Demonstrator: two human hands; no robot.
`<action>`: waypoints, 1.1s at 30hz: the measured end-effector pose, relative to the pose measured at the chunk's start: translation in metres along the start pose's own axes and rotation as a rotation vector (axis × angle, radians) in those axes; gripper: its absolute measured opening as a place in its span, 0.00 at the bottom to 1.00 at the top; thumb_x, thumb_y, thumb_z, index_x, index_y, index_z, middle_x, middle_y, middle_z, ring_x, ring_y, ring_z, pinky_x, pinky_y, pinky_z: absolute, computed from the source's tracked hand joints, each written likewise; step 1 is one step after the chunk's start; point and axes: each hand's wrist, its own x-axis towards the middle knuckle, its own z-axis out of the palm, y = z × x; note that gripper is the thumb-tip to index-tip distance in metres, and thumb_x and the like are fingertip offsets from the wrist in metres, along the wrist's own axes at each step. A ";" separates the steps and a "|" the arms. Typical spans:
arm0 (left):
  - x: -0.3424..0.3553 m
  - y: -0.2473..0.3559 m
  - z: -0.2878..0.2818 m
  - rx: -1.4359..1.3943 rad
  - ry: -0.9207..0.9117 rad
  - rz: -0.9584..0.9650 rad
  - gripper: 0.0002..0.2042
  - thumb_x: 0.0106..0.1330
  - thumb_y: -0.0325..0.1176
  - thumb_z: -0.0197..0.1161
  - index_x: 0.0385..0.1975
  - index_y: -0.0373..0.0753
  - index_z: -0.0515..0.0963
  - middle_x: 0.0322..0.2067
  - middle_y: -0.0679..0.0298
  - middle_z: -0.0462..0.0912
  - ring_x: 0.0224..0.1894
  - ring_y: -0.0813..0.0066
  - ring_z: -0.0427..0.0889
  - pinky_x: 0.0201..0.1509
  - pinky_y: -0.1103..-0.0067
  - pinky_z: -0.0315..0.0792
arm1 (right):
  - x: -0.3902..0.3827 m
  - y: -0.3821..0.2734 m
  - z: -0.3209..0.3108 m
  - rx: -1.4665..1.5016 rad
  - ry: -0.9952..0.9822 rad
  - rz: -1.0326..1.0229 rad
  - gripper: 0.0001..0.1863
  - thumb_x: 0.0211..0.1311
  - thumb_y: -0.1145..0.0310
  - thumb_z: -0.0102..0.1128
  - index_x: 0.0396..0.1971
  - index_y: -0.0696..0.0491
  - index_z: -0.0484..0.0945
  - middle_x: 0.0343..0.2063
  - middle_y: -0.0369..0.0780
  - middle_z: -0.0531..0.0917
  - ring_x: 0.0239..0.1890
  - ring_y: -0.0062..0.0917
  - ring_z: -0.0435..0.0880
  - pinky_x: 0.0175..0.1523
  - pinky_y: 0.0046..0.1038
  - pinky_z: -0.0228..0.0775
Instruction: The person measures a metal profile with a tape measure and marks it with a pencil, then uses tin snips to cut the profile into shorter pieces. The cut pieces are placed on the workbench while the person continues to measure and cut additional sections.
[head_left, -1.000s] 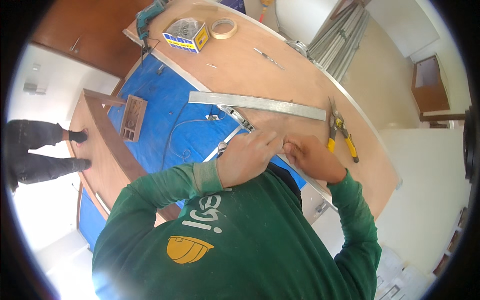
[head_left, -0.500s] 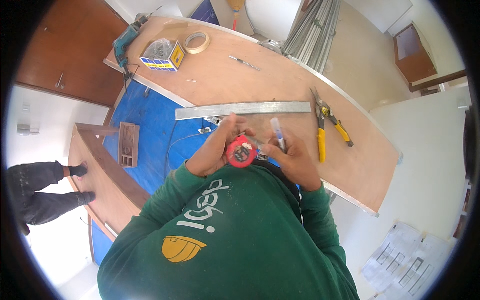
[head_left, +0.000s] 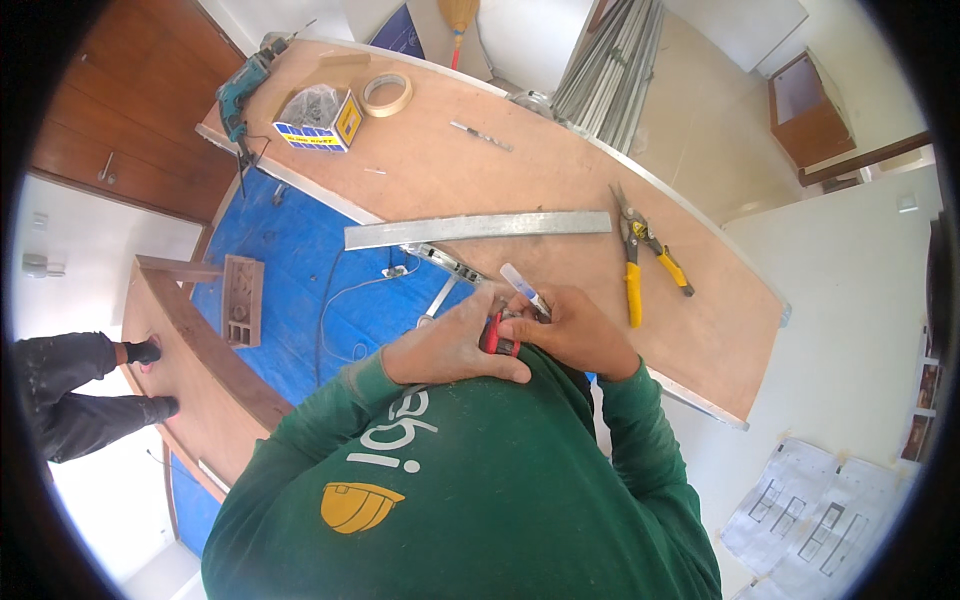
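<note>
In front of my chest my left hand [head_left: 450, 342] is wrapped around a red tape measure [head_left: 499, 337], mostly hidden by the fingers. Close against it, my right hand [head_left: 575, 332] grips a marker pen [head_left: 522, 285] whose pale end points up and left. The right fingertips touch the tape measure. Just beyond both hands, a flat galvanized metal channel [head_left: 480, 229] lies across the plywood table [head_left: 560, 180], its left end sticking out past the edge. Yellow-handled snips [head_left: 640, 250] rest to its right with their jaws pointing away.
On the table's far side lie a drill bit [head_left: 482, 137], a masking tape roll [head_left: 387, 94], a rivet box [head_left: 318, 122] and a teal power drill [head_left: 240, 95]. Blue sheeting [head_left: 300, 230] covers the floor at left. Another person's legs [head_left: 90, 385] stand on a wooden board. Metal channels [head_left: 610, 75] are bundled behind.
My hands have come together, and the tape measure has turned so its round face no longer shows. The marker has shifted left with my right hand. The view has moved slightly.
</note>
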 end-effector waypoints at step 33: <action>-0.049 -0.043 -0.188 0.726 0.432 -0.427 0.20 0.72 0.49 0.72 0.41 0.33 0.94 0.30 0.52 0.91 0.28 0.63 0.90 0.39 0.67 0.83 | -0.040 0.063 -0.087 -0.071 0.897 0.150 0.24 0.81 0.53 0.71 0.53 0.63 0.87 0.41 0.44 0.92 0.43 0.29 0.88 0.53 0.33 0.80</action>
